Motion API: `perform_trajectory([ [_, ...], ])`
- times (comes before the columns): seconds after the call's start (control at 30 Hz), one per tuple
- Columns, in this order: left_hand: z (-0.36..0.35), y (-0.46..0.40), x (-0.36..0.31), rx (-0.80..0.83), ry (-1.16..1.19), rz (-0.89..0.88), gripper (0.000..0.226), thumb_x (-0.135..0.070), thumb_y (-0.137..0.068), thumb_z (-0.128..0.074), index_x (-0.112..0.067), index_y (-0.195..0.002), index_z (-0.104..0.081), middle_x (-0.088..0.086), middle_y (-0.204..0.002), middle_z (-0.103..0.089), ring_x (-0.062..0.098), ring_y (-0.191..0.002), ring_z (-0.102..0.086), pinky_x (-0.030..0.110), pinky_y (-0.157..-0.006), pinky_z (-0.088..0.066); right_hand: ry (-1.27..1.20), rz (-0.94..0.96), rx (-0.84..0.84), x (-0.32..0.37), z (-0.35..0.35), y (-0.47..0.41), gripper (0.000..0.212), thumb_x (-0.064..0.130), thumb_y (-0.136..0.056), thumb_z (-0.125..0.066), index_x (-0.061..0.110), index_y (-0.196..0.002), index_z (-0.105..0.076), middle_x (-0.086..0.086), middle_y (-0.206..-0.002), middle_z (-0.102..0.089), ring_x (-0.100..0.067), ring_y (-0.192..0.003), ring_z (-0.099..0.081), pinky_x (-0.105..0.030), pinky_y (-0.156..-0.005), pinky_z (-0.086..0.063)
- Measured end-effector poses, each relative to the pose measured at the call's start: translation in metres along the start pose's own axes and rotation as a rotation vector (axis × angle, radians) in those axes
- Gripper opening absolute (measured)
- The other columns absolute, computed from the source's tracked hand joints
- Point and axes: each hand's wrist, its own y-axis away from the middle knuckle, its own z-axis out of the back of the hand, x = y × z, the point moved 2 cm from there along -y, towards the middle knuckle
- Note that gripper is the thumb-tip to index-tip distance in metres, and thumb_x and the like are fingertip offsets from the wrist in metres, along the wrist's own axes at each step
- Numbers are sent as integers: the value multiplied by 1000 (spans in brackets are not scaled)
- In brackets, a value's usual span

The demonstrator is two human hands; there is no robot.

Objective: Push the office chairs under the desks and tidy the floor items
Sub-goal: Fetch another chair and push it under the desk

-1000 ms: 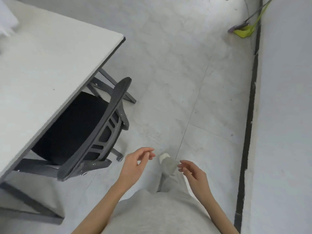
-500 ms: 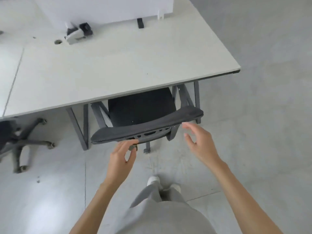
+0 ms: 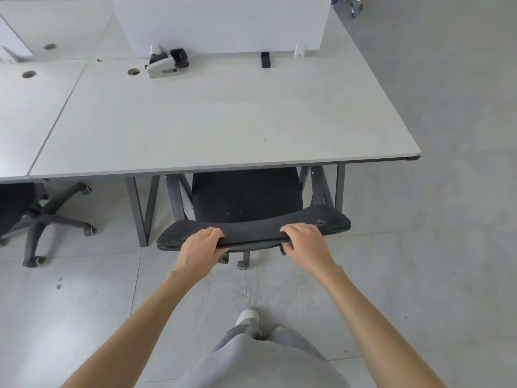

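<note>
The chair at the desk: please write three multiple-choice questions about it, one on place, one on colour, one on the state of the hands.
1. Where is the chair's seat?
A. partly under the desk
B. on top of the desk
C. far from the desk
2. What colour is the chair?
A. red
B. black
C. yellow
3. What are the hands doing?
A. hanging free
B. gripping the chair's backrest
C. holding the stapler

Answers: 1 A, the chair has its seat beneath the desk edge. 2 B, it is black. 3 B, the left hand and right hand curl over the backrest; the stapler lies untouched.

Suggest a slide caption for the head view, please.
Both hands, left and right, grip the black office chair's backrest at the white desk.
</note>
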Motion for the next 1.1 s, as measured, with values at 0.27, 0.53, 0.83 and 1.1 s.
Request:
perform_trajectory([
  [0.27, 8, -22, 1, 109, -38, 59, 24, -32, -82, -64, -19, -101, -58, -2, -101, -63, 16, -84, -54, 25, -68, -43, 240, 55, 192, -34, 8, -27, 26, 21, -82, -62, 14, -106, -61, -2, -103, -69, -25, -97, -61, -35, -75, -50],
  [0.53, -17, -28, -20, -16, -219, 255, 26, -20, -83, -54, -28, -107, -61, -6, -96, -69, 21, -89, -62, 28, -65, -42, 324, 62, 102, -59, -2, -36, 24, 6, -48, -76, 18, -66, -66, 4, -57, -63, -19, -51, -59, -21, -36, -41],
  [0.83, -11, -54, -7, -23, -274, 238, 23, -27, -87, -51, -30, -107, -60, -5, -94, -70, 21, -87, -63, 30, -69, -46, 332, 63, -7, -52, 1, -63, 9, 12, -73, -67, 17, -80, -68, 0, -69, -69, -22, -64, -63, -20, -45, -28],
  [1.1, -14, -21, -6, 62, -296, 165, 24, -20, -86, -48, -28, -102, -65, 0, -87, -69, 23, -82, -61, 27, -62, -38, 294, -79, 11, -35, -16, -18, 21, 9, -74, -59, 15, -92, -67, -3, -82, -70, -27, -75, -63, -27, -56, -44],
])
